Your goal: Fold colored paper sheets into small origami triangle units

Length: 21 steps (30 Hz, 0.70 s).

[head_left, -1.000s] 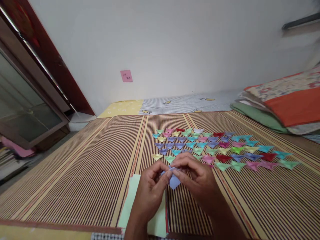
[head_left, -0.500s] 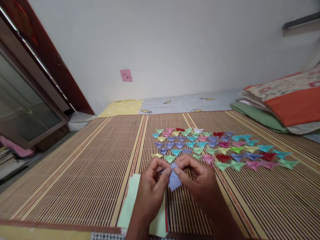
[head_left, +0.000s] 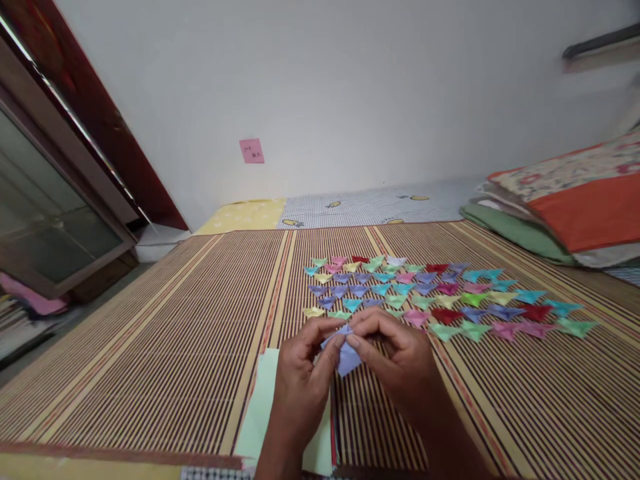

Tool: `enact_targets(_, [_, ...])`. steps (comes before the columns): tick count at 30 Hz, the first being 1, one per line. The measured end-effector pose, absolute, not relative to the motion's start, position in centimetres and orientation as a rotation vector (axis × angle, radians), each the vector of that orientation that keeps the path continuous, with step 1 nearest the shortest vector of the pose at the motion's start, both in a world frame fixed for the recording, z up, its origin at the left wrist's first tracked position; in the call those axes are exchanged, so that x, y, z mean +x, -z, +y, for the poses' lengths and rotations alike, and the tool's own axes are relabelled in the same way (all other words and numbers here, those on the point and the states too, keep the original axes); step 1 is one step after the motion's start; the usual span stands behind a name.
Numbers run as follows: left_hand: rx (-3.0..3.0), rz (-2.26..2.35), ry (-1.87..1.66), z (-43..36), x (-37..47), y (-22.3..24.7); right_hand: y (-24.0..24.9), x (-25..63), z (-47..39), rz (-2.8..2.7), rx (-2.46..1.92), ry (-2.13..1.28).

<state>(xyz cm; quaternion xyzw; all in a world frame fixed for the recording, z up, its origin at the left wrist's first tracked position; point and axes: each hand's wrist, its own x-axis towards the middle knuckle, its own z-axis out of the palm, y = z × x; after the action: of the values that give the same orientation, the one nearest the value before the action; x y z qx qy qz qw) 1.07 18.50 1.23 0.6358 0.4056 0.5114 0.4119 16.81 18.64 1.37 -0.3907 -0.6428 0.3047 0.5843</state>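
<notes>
1. Brown-and-tan striped mat [head_left: 150,373] filled the foreground, its stripes running away from the person toward the wall.
2. Nearest, a stack of pale green paper sheets [head_left: 255,417] lay on the mat, partly hidden under the left wrist and forearm, with a thin red edge showing along its right side.
3. Just beyond, the left hand [head_left: 303,373] and right hand [head_left: 403,357] faced each other, each pinching a lavender folded paper [head_left: 349,361] between thumb and fingers.
4. That paper sat right between the two sets of fingertips, so neither hand was nearer. What showed of it was kite-like, its longer line running roughly away from the person, one corner pointing back between the wrists. Its upper folds were partly covered by fingers, and whether it touched the mat could not be told.
5. Past the hands and off to the right, rows of small pointed folded-paper pieces [head_left: 425,289] stood in many colours, the closest just beyond the fingers.
6. Farther back, yellow cloth [head_left: 240,217] and checked cloth [head_left: 350,208] bordered the mat, and folded bedding [head_left: 595,213] was piled at right.
7. Behind everything, a pink note [head_left: 251,151] was stuck on the white wall [head_left: 320,80].
</notes>
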Motion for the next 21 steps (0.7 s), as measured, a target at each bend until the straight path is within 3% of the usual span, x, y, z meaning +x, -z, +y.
enact_targets(21, [1.636, 1.109, -1.463, 18.4, 1.9, -0.8, -1.3, 16.2, 18.6, -1.445, -0.951, -0.588])
